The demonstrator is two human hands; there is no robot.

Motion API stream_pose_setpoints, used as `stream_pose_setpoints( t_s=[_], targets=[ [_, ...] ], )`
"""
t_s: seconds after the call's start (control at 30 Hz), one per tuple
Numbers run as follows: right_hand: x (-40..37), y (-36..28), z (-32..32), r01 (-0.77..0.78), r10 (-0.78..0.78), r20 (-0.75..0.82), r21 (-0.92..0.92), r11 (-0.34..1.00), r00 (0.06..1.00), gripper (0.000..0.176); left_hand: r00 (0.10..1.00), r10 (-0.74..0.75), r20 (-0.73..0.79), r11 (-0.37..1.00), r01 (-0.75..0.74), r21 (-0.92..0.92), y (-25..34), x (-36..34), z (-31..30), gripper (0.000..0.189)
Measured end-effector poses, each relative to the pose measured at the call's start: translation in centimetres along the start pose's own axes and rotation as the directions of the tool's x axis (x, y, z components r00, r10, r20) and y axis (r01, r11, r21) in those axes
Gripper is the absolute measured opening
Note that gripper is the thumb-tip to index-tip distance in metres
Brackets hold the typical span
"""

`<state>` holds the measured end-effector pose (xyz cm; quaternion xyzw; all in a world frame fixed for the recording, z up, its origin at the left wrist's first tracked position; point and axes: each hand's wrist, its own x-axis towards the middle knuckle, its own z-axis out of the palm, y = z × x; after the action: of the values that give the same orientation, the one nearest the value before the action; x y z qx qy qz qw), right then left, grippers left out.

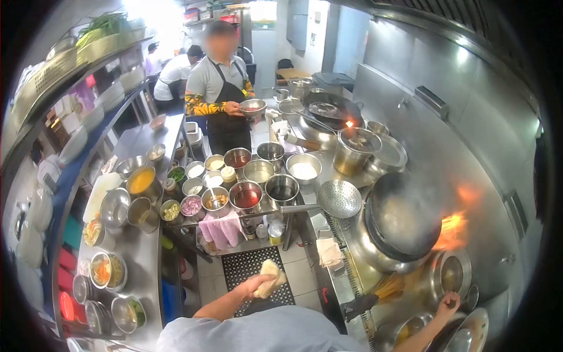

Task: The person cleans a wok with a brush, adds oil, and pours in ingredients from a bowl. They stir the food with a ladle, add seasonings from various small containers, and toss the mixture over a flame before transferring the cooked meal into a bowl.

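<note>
My left hand is closed around a folded cream cloth, held out over the floor mat. At the lower right, my right hand is curled shut close to a round metal pot; whatever is in its fingers, if anything, is too small to make out. Between the hands and further forward, a dark wok sits on the burner with steam or smoke rising from it. Orange flames flare at its right side. A bamboo brush lies in front of the wok.
A perforated strainer rests left of the wok. Several sauce and ingredient pots, including one of red liquid, fill the stand ahead. A co-worker holds a metal bowl beyond. Bowls line the left steel counter. Another folded cloth lies on the stove edge.
</note>
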<state>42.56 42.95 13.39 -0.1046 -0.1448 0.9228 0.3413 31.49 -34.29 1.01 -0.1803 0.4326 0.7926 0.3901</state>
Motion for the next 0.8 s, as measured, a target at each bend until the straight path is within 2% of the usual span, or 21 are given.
stream_pose_setpoints(
  t_s=[0.03, 0.07, 0.1, 0.13, 0.17, 0.2, 0.23, 0.27, 0.3, 0.33, 0.37, 0.4, 0.43, 0.47, 0.53, 0.63, 0.7, 0.73, 0.77, 0.8],
  targets=[
    [-2.1, 1.1, 1.4, 0.025, -0.024, -0.012, 0.028, 0.999, 1.0, 0.014, 0.989, -0.026, 0.148, 0.99, 0.046, -0.131, 0.6, 0.6, 1.3, 0.061],
    [-4.3, 2.4, 3.7, 0.077, -0.078, -0.125, -0.014, 0.997, 0.989, 0.014, 0.954, -0.049, 0.295, 0.962, 0.125, -0.244, 1.5, 1.2, 2.8, 0.062],
    [-5.3, 3.0, 3.5, 0.12, -0.096, 0.117, -0.216, 0.969, 0.988, 0.013, 0.931, -0.054, 0.36, 0.946, 0.163, -0.28, 2.6, 1.0, 5.6, 0.064],
    [-6.9, 3.7, 5.2, -0.02, 0.033, 0.073, -0.178, 0.984, 0.997, 0.012, 0.9, -0.092, 0.426, 0.927, 0.234, -0.293, 3.8, 0.6, 8.7, 0.066],
    [-10.1, 8.5, 10.7, 0.258, -0.317, -0.268, -0.235, 0.937, 0.91, 0.039, 0.858, -0.104, 0.504, 0.942, 0.247, -0.226, 4.7, 1.3, 10.9, 0.068],
    [-11.7, 8.4, 10.7, 0.102, -0.125, -0.055, -0.305, 0.947, 0.991, 0.024, 0.798, -0.14, 0.586, 0.948, 0.28, -0.153, 5.1, 2.0, 13.3, 0.071],
    [-12.1, 8.2, 9.9, -0.016, 0.052, 0.174, -0.206, 0.978, 0.983, 0.02, 0.732, -0.16, 0.662, 0.958, 0.277, -0.075, 5.2, 2.2, 16.5, 0.075],
    [-13.1, 9.0, 10.2, -0.1, 0.104, 0.142, -0.031, 0.994, 0.984, 0.016, 0.655, -0.163, 0.738, 0.966, 0.257, -0.016, 5.2, 2.6, 19.9, 0.078],
    [-14.2, 9.8, 10.4, -0.17, 0.155, 0.109, 0.151, 0.974, 0.982, 0.012, 0.622, -0.223, 0.75, 0.959, 0.277, 0.055, 4.7, 3.5, 22.5, 0.081],
    [-15.8, 11.2, 11.8, -0.101, 0.099, 0.044, 0.053, 0.993, 0.994, 0.013, 0.595, -0.255, 0.762, 0.956, 0.274, 0.106, 4.0, 4.2, 25.0, 0.084],
    [-17.2, 12.8, 12.8, -0.018, 0.02, -0.028, 0.067, 0.998, 0.999, 0.015, 0.548, -0.316, 0.774, 0.935, 0.318, 0.157, 3.6, 4.7, 27.5, 0.085],
    [-17.9, 13.6, 13.7, -0.087, 0.092, -0.042, 0.112, 0.99, 0.995, 0.014, 0.507, -0.358, 0.784, 0.917, 0.349, 0.193, 3.4, 5.1, 29.9, 0.086],
    [-18.5, 14.6, 14.6, -0.079, 0.087, -0.059, 0.122, 0.989, 0.994, 0.013, 0.471, -0.382, 0.795, 0.903, 0.371, 0.215, 3.1, 5.5, 32.1, 0.087],
    [-19.1, 15.9, 14.3, -0.047, 0.061, -0.109, 0.129, 0.991, 0.992, 0.01, 0.453, -0.407, 0.793, 0.892, 0.385, 0.238, 2.4, 6.0, 33.6, 0.087],
    [-18.4, 17.4, 12.3, -0.12, 0.149, -0.124, 0.213, 0.97, 0.981, 0.008, 0.452, -0.419, 0.787, 0.885, 0.398, 0.242, 0.8, 7.4, 36.0, 0.085],
    [-19.6, 20.1, 11.5, -0.148, 0.103, -0.282, -0.142, 0.979, 0.954, 0.016, 0.5, -0.373, 0.781, 0.903, 0.389, 0.182, -1.4, 8.6, 37.8, 0.083],
    [-23.2, 21.1, 13.5, -0.187, -0.032, -0.386, -0.516, 0.836, 0.922, 0.033, 0.491, -0.389, 0.78, 0.884, 0.436, 0.167, -2.4, 9.0, 37.8, 0.081],
    [-24.2, 20.3, 10.5, -0.253, -0.048, -0.377, -0.704, 0.664, 0.925, 0.042, 0.487, -0.4, 0.776, 0.874, 0.458, 0.163, -2.5, 9.2, 37.5, 0.08],
    [-24.5, 19.6, 7.1, -0.299, -0.064, -0.363, -0.844, 0.446, 0.93, 0.051, 0.534, -0.434, 0.726, 0.856, 0.495, 0.147, -2.5, 9.5, 37.3, 0.077],
    [-24.2, 20.9, 5.3, -0.312, -0.122, -0.34, -0.928, 0.206, 0.932, 0.053, 0.52, -0.398, 0.756, 0.865, 0.486, 0.12, -1.9, 9.1, 37.7, 0.076]
  ],
)
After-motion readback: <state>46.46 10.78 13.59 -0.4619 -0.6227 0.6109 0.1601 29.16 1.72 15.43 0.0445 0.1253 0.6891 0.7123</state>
